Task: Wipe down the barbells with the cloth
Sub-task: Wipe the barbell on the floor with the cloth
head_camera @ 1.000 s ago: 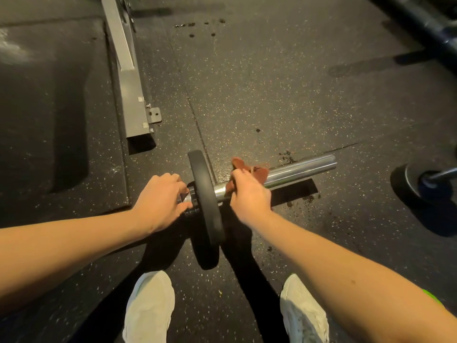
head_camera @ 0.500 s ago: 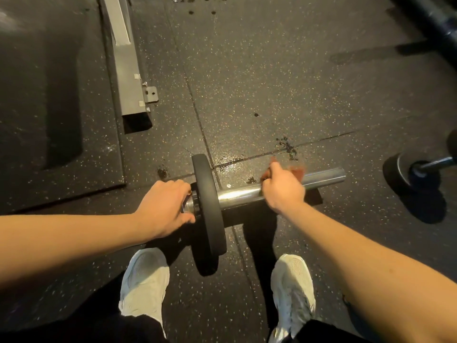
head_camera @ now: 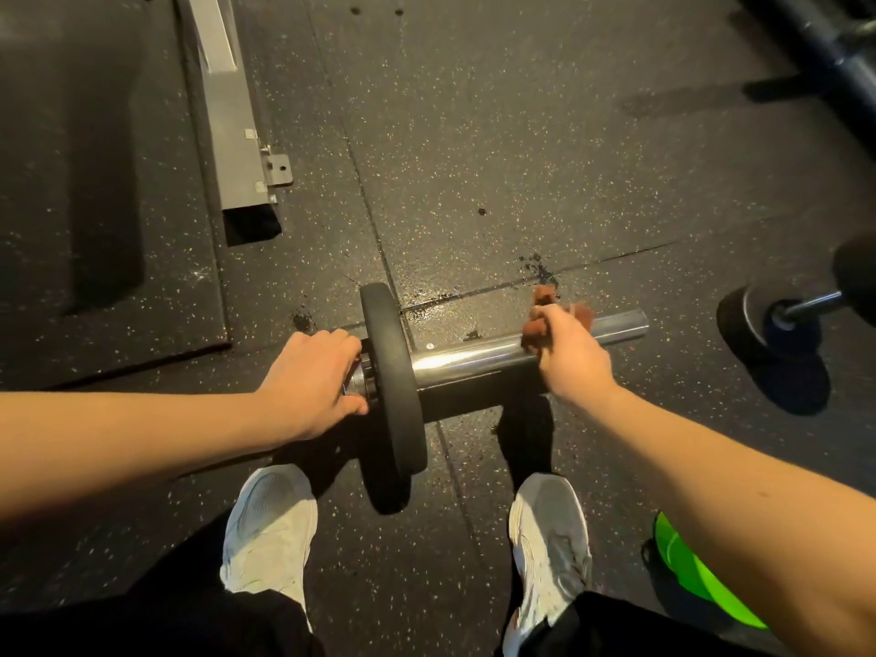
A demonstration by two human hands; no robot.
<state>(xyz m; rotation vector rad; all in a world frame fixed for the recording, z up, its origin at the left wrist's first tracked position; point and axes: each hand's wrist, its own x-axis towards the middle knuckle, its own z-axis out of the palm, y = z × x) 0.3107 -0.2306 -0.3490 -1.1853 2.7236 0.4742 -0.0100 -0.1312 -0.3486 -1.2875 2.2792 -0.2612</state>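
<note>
Right hand [head_camera: 571,358] curled tight round a rust-red cloth [head_camera: 534,326], pressing it onto the polished chrome barbell sleeve [head_camera: 469,360]. It sits well out from the black rubber weight plate [head_camera: 393,372], near the sleeve's free end. Left hand [head_camera: 313,381] is just beside the plate on its other side, fingers curled on the bar. The barbell lies on the speckled black rubber floor [head_camera: 474,135], its long axis running from the plate out to the person's right. Judgement: any stroke must follow that axis. Only a short stub remains beyond the right hand, with a long run back toward the plate.
</note>
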